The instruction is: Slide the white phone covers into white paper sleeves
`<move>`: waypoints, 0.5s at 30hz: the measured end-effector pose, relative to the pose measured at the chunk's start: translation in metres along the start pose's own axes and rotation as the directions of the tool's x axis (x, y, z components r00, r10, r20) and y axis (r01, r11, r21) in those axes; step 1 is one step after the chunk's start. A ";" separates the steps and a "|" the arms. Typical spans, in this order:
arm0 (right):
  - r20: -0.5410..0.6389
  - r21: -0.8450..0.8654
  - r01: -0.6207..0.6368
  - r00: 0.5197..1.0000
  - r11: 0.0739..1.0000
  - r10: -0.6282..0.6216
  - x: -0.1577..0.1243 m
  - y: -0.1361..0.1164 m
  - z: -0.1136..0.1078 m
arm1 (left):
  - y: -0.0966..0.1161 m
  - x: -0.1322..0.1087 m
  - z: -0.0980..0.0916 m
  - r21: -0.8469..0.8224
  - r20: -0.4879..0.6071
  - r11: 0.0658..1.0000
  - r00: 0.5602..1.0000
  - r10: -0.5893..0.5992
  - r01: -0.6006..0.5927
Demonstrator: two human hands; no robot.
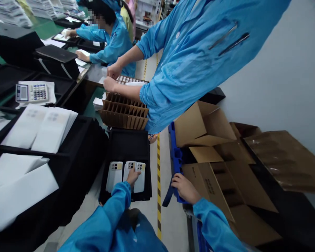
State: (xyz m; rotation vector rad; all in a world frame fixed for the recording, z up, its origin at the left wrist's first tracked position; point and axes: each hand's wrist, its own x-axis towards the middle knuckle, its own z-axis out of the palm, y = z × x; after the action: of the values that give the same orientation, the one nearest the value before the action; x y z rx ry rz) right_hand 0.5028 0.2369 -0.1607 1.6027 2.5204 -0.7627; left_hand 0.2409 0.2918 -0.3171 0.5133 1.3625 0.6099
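My left hand point(132, 176) reaches down into a black tray point(128, 143) on the floor and closes on a white phone point(140, 176). Two more white phones point(114, 175) lie beside it in the tray, camera ends up. My right hand point(183, 189) grips the edge of a blue plastic pallet point(176, 157) that carries flattened and open cardboard boxes point(204, 126). Both my sleeves are blue.
A person in a blue coat stands close ahead, hands point(111, 78) over a brown cardboard divider box point(123, 112). Another person sits further back at the bench. Black trays with white sheets point(42, 127) and a calculator point(31, 92) lie at left. A yellow-black floor stripe point(159, 175) runs between tray and pallet.
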 end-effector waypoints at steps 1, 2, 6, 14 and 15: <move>-0.005 0.010 -0.004 1.000 1.000 0.005 -0.001 0.000 0.004 | -0.001 0.000 -0.003 0.038 -0.013 0.999 1.000 0.012 -0.011; -0.011 0.018 -0.007 1.000 1.000 0.007 -0.002 0.000 0.008 | -0.002 0.000 -0.006 0.077 -0.024 0.997 0.999 0.025 -0.023; -0.025 0.036 -0.004 1.000 0.999 0.005 0.001 -0.002 0.015 | 0.000 -0.002 -0.002 0.249 -0.047 0.966 0.995 0.083 -0.069; 0.029 -0.033 0.071 0.997 0.997 -0.070 0.020 -0.010 0.018 | 0.002 -0.027 0.015 0.732 -0.025 0.669 0.975 0.220 -0.132; 0.040 -0.049 0.087 0.996 0.995 -0.085 0.025 -0.011 0.018 | 0.004 -0.031 0.010 0.781 -0.010 0.607 0.969 0.246 -0.146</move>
State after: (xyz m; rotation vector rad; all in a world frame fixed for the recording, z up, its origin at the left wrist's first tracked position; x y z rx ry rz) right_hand 0.4778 0.2460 -0.1803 1.4587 2.5745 -0.7234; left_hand 0.2478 0.2742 -0.2899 1.3760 1.6736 0.1781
